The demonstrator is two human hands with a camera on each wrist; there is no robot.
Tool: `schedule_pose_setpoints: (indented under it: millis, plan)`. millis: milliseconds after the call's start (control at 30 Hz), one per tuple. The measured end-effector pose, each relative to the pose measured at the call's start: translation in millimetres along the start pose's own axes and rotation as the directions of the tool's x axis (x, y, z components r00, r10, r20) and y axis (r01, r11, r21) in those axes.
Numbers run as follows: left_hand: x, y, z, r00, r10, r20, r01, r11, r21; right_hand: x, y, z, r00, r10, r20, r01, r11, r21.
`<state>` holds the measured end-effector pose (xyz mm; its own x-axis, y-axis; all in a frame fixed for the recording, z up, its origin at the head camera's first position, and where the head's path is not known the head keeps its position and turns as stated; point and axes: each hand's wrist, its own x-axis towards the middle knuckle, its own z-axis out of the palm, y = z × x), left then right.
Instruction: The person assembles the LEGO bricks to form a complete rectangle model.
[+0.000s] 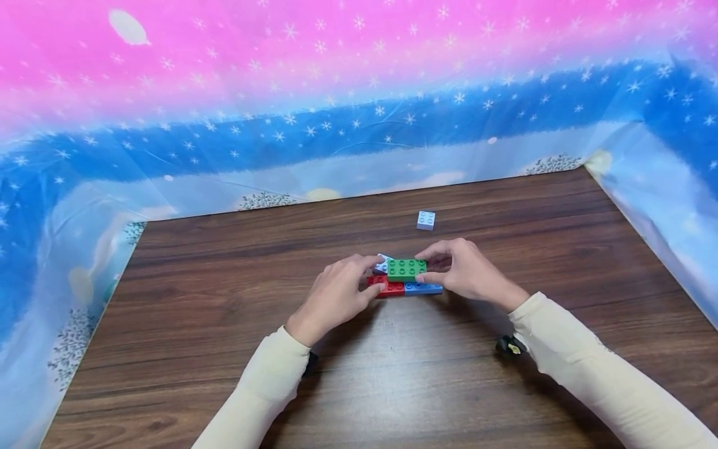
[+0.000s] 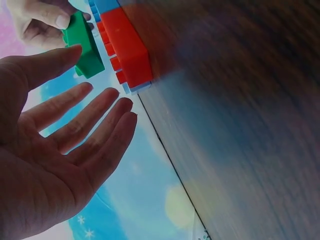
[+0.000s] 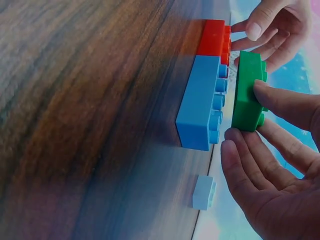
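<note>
- Green brick (image 1: 406,269): held just above the red brick (image 1: 387,287) and blue brick (image 1: 423,288), which lie end to end on the desk (image 1: 392,374). The right wrist view shows a narrow gap between the green brick's underside and the studs beneath it.
- Right hand (image 1: 468,274): thumb and fingers pinch the right end of the green brick; fingers curled round its edges.
- Left hand (image 1: 336,293): at the left end of the row, fingertips at the red brick and the green brick's left end. In the left wrist view its fingers (image 2: 95,117) are straight and lightly spread, with no grip on anything.
- A pale bluish piece (image 1: 382,264) shows behind the green brick, partly hidden.
- Small light-blue brick (image 1: 426,220): alone on the desk, farther back, apart from both hands.
- Backdrop (image 1: 336,93): pink and blue starred sheet round the desk.
</note>
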<state>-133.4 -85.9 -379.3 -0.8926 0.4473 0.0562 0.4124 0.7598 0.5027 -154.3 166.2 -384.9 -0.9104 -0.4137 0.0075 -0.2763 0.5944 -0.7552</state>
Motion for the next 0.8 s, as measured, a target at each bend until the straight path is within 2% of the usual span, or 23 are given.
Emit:
schedule_pose_setpoints:
  millis: [300, 800]
  plan:
    - [-0.5, -1.0, 4.2, 1.000, 0.011, -0.007, -0.011, 0.999, 0.035, -1.0, -2.2, 3.1, 1.000, 0.004, 0.018, -0.004, 1.000, -0.002]
    - [2.2, 1.3, 9.7, 1.000, 0.008, -0.003, -0.008, 0.999, 0.044, -1.0, -0.1, 5.4, 1.000, -0.007, 0.021, 0.007, 1.000, 0.006]
